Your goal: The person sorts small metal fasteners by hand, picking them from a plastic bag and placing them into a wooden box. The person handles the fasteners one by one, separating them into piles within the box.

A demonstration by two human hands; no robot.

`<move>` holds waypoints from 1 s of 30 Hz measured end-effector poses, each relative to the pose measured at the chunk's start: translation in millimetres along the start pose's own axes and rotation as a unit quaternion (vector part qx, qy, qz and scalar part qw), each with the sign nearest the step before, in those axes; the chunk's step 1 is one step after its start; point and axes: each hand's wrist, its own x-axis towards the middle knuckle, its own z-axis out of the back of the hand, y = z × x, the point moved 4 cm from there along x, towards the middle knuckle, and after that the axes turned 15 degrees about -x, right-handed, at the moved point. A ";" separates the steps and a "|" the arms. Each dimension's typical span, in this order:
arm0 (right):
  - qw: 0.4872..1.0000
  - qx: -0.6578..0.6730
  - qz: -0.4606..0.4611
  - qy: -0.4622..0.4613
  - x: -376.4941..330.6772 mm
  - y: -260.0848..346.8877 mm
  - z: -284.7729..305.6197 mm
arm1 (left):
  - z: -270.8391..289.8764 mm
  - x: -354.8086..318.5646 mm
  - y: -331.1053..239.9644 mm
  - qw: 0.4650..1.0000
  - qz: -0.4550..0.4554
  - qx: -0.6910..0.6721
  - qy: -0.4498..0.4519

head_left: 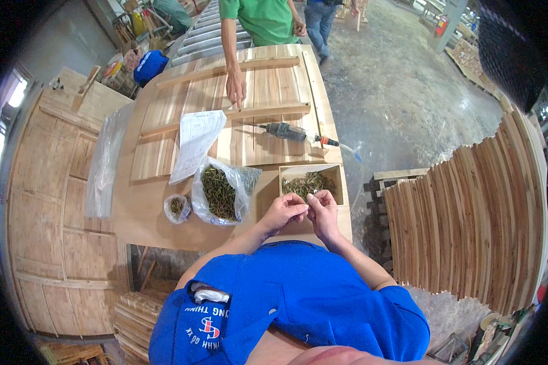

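Observation:
My left hand [285, 213] and my right hand [324, 216] meet in front of a small open wooden box [341, 188], just over its near side. Fingertips of both are pinched together; whatever they hold is too small to make out. Inside the box lies a heap of brass-coloured screws [313, 182]. Left of my hands stands an open clear plastic bag [242, 210] full of similar screws, and beside it a smaller bag [186, 213] with some more. Beyond the box, a dark power screwdriver [287, 131] with a hose lies on a slatted wooden panel [262, 152].
A co-worker's hand [235, 88] rests by the batten [268, 113] across the panel. A printed paper sheet [196, 143] overlaps the panel's left part. Stacked boards [463, 225] stand to the right; a large wooden panel [39, 219] is at the left. Rollers [210, 36] lie beyond the table.

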 end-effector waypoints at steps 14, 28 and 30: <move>0.989 0.044 -0.136 0.038 -4.6 -15.2 -12.2 | -13.0 -6.6 -25.1 0.849 -0.317 0.417 -0.076; 0.980 0.098 -0.112 0.134 0.6 -6.0 -15.3 | -11.3 -4.2 -43.2 0.821 -0.364 0.430 -0.092; 0.982 0.080 -0.112 0.127 0.7 -6.0 -13.8 | -13.8 -3.1 -46.4 0.815 -0.364 0.444 -0.081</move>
